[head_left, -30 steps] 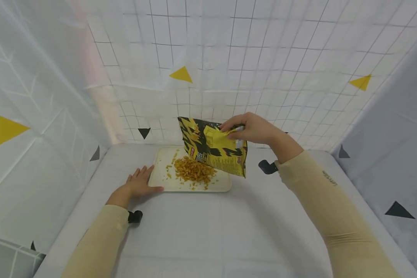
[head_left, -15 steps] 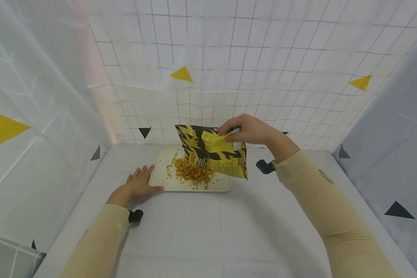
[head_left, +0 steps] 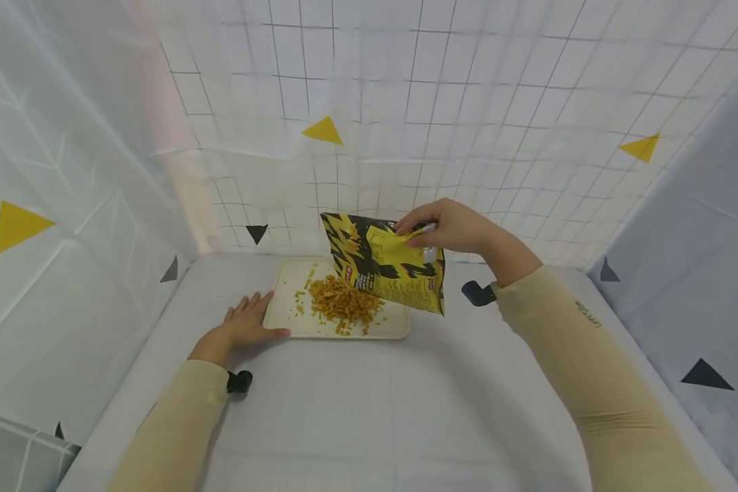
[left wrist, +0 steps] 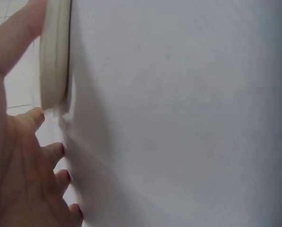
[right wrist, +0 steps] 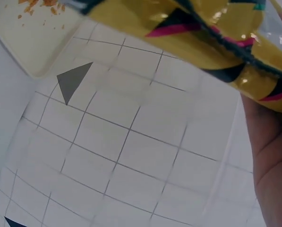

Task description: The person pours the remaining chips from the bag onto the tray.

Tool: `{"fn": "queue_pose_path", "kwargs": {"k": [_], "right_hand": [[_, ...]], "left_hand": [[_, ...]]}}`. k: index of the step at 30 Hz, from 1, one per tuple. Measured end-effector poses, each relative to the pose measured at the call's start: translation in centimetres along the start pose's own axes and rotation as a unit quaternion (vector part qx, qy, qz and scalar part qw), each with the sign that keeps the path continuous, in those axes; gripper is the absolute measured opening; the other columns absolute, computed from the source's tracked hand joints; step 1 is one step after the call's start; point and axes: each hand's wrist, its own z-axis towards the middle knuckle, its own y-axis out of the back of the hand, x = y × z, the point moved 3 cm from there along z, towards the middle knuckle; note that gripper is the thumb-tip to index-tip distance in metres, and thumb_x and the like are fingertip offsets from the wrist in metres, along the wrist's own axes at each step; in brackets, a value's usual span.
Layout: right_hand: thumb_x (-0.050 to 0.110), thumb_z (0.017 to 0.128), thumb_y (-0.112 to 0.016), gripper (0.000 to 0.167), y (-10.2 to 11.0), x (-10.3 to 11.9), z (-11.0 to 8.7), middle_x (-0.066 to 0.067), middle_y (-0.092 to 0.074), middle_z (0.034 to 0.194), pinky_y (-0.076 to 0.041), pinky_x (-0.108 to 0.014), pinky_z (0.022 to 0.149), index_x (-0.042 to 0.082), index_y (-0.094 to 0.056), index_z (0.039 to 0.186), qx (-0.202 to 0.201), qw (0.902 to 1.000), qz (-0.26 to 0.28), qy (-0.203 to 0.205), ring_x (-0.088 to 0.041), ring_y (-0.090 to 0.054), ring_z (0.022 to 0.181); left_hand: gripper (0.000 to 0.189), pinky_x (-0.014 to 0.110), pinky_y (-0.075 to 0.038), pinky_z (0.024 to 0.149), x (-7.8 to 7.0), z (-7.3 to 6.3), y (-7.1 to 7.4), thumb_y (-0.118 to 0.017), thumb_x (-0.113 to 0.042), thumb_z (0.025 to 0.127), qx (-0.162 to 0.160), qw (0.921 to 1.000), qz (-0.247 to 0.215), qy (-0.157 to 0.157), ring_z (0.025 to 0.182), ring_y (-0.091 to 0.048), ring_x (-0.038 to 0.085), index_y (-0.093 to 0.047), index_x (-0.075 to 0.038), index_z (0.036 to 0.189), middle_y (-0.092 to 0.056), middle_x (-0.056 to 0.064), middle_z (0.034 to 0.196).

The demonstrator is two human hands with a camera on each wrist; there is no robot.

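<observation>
In the head view my right hand pinches a yellow and black snack bag by its upper right part. The bag hangs tilted over the right half of a cream tray. A heap of orange-yellow snack pieces lies on the tray, its back right side covered by the bag. With fingers spread, my left hand touches the tray's left end; the left wrist view shows the thumb against the tray's side. Close in the right wrist view, the bag's shiny yellow side hides most of the right fingers.
The white table carries the tray near its back edge. Behind stands a white gridded curtain with yellow and black triangles, and white sheets close off both sides. Small snack crumbs lie scattered left of the heap.
The bag and my right hand dip slightly and shift left, then come back up and a little to the right. My left hand and the tray stay in place.
</observation>
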Motion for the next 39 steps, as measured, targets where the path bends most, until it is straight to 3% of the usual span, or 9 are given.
{"fn": "queue_pose_path", "kwargs": {"k": [13, 22, 30, 39], "right_hand": [[0.016, 0.091, -0.075, 0.020, 0.8, -0.6, -1.2, 0.005, -0.068, 0.127, -0.052, -0.045, 0.096, 0.024, -0.078, 0.110, -0.021, 0.9997, -0.013, -0.001, -0.018, -0.059, 0.121], [0.014, 0.091, -0.076, 0.021, 1.3, -1.8, -2.9, 0.002, -0.067, 0.129, -0.052, -0.044, 0.096, 0.019, -0.077, 0.111, -0.055, 0.9982, 0.021, 0.007, -0.019, -0.057, 0.127], [0.012, 0.090, -0.076, 0.022, 0.3, -2.3, -2.9, 0.003, -0.069, 0.126, -0.052, -0.044, 0.096, 0.022, -0.078, 0.109, -0.028, 0.9993, 0.013, 0.019, -0.019, -0.060, 0.122], [0.013, 0.090, -0.076, 0.022, 0.0, -2.1, -2.6, 0.003, -0.069, 0.126, -0.052, -0.045, 0.096, 0.022, -0.078, 0.110, -0.026, 0.9996, 0.011, 0.008, -0.019, -0.060, 0.122]], "left_hand": [[0.115, 0.071, 0.000, 0.114, 0.1, 0.1, -0.2, -0.065, -0.068, 0.085, -0.001, 1.0000, 0.002, 0.001, 0.147, 0.002, 0.054, -0.008, -0.003, 0.160, -0.002, 0.032, 0.162], [0.116, 0.072, -0.001, 0.113, -0.1, 0.0, 0.0, -0.065, -0.070, 0.083, -0.004, 1.0000, 0.004, -0.003, 0.147, 0.002, 0.054, -0.008, -0.004, 0.160, -0.003, 0.032, 0.162], [0.118, 0.071, 0.001, 0.114, 0.2, 0.1, -0.2, -0.065, -0.071, 0.082, -0.001, 1.0000, 0.001, -0.001, 0.147, 0.002, 0.054, -0.007, -0.004, 0.161, -0.002, 0.032, 0.162], [0.119, 0.071, 0.001, 0.114, 0.1, -0.1, 0.1, -0.066, -0.071, 0.082, 0.002, 1.0000, 0.000, 0.000, 0.148, 0.003, 0.053, -0.007, -0.005, 0.161, -0.001, 0.031, 0.163]]}}
